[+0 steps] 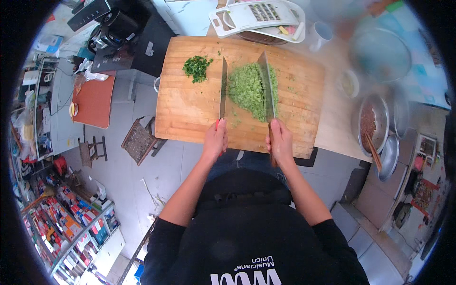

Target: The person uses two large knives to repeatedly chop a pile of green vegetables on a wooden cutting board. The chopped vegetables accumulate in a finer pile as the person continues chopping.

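My left hand point(216, 137) is closed round the red handle of a kitchen knife point(223, 88), its blade upright on edge at the left of a heap of finely chopped pale green vegetable point(245, 88). In my right hand point(281, 142) is a cleaver point(268, 90) with a brown wooden handle; its broad blade stands in the right part of the same heap, with some green bits on its far side. Both blades point away from me over a thick wooden cutting board point(185, 114). A small pile of dark green chopped herbs point(197, 68) lies left of the left knife.
Beyond the board a white grater point(266, 13) rests on a white tray. A white mug point(321, 34) stands beside it. At right, a metal bowl point(363, 118) holds brownish minced filling and chopsticks point(373, 151). Low stools point(137, 141) stand on the floor at left.
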A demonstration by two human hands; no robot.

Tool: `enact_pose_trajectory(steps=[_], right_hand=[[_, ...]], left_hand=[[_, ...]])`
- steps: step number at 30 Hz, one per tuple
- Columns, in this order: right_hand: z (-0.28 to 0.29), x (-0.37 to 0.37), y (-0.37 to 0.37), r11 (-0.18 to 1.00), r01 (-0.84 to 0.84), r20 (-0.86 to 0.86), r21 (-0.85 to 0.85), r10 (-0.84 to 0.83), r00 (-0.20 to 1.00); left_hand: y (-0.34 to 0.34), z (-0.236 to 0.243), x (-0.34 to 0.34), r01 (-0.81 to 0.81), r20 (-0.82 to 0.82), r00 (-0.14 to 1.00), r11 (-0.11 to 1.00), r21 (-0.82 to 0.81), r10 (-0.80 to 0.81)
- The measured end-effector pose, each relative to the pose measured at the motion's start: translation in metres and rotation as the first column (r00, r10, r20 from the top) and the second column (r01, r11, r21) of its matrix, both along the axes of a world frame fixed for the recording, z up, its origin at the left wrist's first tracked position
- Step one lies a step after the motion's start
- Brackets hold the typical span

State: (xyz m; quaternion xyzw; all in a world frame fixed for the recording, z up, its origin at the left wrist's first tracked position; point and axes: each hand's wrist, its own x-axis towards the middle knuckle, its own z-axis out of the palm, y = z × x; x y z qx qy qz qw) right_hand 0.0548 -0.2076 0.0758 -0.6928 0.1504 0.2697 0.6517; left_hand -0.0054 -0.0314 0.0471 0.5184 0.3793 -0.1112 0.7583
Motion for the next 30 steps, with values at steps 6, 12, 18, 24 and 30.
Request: enact_pose_trajectory(steps=[6,12,18,24,30], right_hand=[[-0.003,-0.016,0.020,0.997,-0.029,0.089,-0.075,0.035,0.995],[-0.006,-0.022,0.026,0.999,-0.032,0.082,-0.033,0.034,0.996],[-0.010,-0.026,0.023,1.000,-0.026,0.094,-0.005,0.026,0.995],[-0.009,-0.027,0.018,1.000,-0.012,0.090,-0.017,0.014,0.996],[-0.009,-0.021,0.012,0.999,-0.016,0.051,-0.030,0.018,0.999]], left_hand=[[0.009,-0.005,-0.007,0.064,0.070,0.996,0.998,0.002,-0.064],[0.014,-0.008,-0.009,0.008,0.071,0.997,0.999,-0.048,-0.005],[0.015,-0.006,-0.008,-0.028,0.048,0.998,0.999,-0.040,0.030],[0.010,-0.003,-0.008,-0.024,0.022,0.999,1.000,0.002,0.024],[0.011,-0.004,-0.005,-0.013,0.029,1.000,1.000,0.022,0.012]])
